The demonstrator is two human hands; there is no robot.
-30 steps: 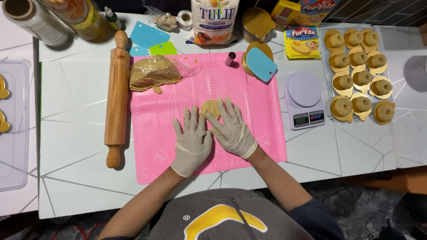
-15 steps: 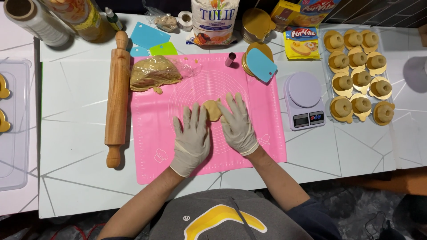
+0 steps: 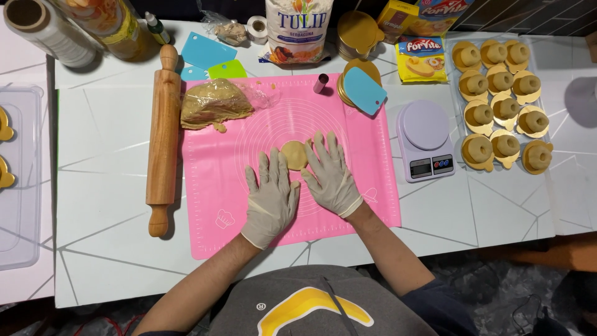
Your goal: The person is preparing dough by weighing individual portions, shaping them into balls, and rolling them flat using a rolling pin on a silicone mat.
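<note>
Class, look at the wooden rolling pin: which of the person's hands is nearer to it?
Left. The left hand lies flat on the pink mat, just right of the rolling pin; the right hand lies farther right, beyond the dough disc.

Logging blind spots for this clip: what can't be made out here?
Head view only:
- Dough disc: near edge hidden by the left hand and right hand; contact unclear.
- Clear tray: cut off by the left edge.
- Scale display: too small.
- Dough lump: blurred by its wrap.
</note>
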